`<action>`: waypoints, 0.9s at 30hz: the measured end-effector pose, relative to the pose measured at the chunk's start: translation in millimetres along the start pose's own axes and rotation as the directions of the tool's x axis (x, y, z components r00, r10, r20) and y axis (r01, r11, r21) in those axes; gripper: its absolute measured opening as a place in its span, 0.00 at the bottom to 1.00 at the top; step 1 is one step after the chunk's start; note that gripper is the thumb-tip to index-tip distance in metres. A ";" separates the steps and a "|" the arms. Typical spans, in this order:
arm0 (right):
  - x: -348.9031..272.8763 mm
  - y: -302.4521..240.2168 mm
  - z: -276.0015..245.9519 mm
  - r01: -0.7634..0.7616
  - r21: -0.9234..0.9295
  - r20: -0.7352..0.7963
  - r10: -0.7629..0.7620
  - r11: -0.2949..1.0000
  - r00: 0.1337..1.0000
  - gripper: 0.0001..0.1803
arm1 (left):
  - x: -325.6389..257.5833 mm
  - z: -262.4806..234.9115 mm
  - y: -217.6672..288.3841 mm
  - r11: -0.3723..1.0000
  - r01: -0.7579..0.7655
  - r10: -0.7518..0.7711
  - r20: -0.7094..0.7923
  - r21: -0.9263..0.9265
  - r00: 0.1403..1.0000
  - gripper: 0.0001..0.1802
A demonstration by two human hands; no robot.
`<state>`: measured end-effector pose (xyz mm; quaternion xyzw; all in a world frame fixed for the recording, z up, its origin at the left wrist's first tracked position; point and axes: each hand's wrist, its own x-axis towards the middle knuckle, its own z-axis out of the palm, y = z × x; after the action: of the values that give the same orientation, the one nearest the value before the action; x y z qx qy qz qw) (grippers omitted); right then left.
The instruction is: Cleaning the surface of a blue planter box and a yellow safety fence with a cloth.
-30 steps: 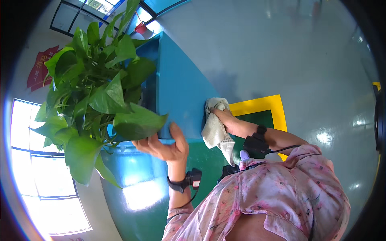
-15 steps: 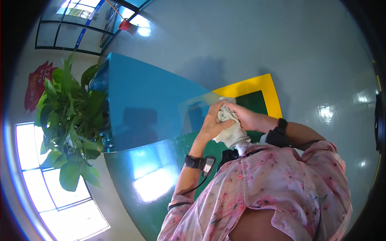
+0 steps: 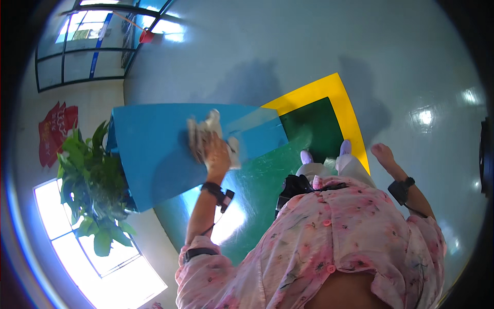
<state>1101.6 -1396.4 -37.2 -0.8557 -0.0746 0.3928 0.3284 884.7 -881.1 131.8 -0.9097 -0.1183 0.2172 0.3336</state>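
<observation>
A crumpled pale cloth (image 3: 208, 131) lies against the upper face of a blue box-like stand (image 3: 149, 134), left of centre. My left hand (image 3: 216, 155) is on the cloth, gripping it and pressing it to the blue surface; motion smears both a little. Away to the right, my right hand (image 3: 383, 155) hangs over the grey floor beside the yellow border. Its fingers look curled in, and nothing shows in them. Dark straps with small devices circle both wrists.
A leafy green plant (image 3: 95, 185) stands at the stand's left end. Below me is green floor (image 3: 262, 190) with a yellow border (image 3: 350, 113); my feet in light shoes (image 3: 345, 148) stand there. Farther off are a red bucket (image 3: 146, 36), glass panels and a bright window (image 3: 103, 252).
Both hands were together on the bunched cloth near my body. Now the left has carried it leftward onto the blue stand, while the right has let go and swung out right.
</observation>
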 end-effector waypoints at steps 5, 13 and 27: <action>-46.1 57.3 29.9 -0.186 0.125 0.014 0.186 0.975 0.982 0.20 | -0.3 61.6 74.0 0.977 -0.163 0.191 0.231 -0.136 0.954 0.37; -93.6 60.0 83.2 -0.319 0.154 -0.048 0.330 0.935 0.943 0.18 | 60.7 110.0 140.0 0.891 -0.311 0.413 0.311 -0.330 0.856 0.33; -28.7 15.6 170.3 -0.266 -0.328 0.206 0.344 0.906 0.916 0.28 | 149.4 194.8 213.8 0.966 -0.080 0.149 0.276 -0.247 0.949 0.32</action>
<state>957.2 -1333.8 -110.0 -0.8370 -0.0387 0.5327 0.1191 938.4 -879.2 -189.3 -0.9057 -0.1375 0.3530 0.1902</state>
